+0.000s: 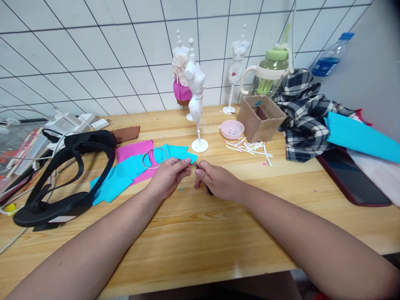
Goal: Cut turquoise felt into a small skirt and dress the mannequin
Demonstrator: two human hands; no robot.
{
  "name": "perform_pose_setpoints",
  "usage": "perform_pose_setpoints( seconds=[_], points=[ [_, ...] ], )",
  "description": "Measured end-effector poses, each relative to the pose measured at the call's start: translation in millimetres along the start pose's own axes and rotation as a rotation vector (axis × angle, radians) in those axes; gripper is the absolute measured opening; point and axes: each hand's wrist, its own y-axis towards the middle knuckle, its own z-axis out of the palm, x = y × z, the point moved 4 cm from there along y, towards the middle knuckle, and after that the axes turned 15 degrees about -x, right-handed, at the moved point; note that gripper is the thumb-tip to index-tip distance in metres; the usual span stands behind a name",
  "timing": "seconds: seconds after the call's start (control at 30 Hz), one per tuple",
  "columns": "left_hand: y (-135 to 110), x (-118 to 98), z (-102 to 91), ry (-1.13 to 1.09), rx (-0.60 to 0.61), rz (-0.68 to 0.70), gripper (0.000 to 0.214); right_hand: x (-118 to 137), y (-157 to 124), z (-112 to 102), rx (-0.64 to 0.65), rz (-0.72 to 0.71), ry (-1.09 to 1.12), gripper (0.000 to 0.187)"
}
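My left hand (173,173) pinches the near edge of a bright blue piece of paper or cloth (178,152); which material it is I cannot tell. My right hand (218,181) is closed around a small dark cutting tool, seemingly scissors (208,190), whose tips meet the piece's right corner. Under my left wrist's far side lie more blue pieces (115,183) over a magenta sheet (137,151), with a thin ring (143,161) on top. Just beyond my hands stands a white mini dress form (196,89). A tiny blue scrap (180,189) lies near my left fingers.
Behind stand a dressed form (181,75) and another white form (239,56). A pink bowl (231,134) of beads, a cardboard box (259,125) and white strips (246,146) are right of centre. A black head strap (75,166) lies left, a phone (356,179) right.
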Motion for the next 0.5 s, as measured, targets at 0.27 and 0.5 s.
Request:
perform_pose_setpoints(
  seconds=[0.27,0.5],
  points=[
    [0.5,0.8,0.1,0.009,0.005,0.002,0.023,-2.7,1.5,-0.4,0.015,0.029,0.033,0.017],
    [1.5,1.8,-0.8,0.017,0.007,0.006,0.024,-1.9,1.0,-0.3,0.021,0.022,0.039,0.017]
  ],
)
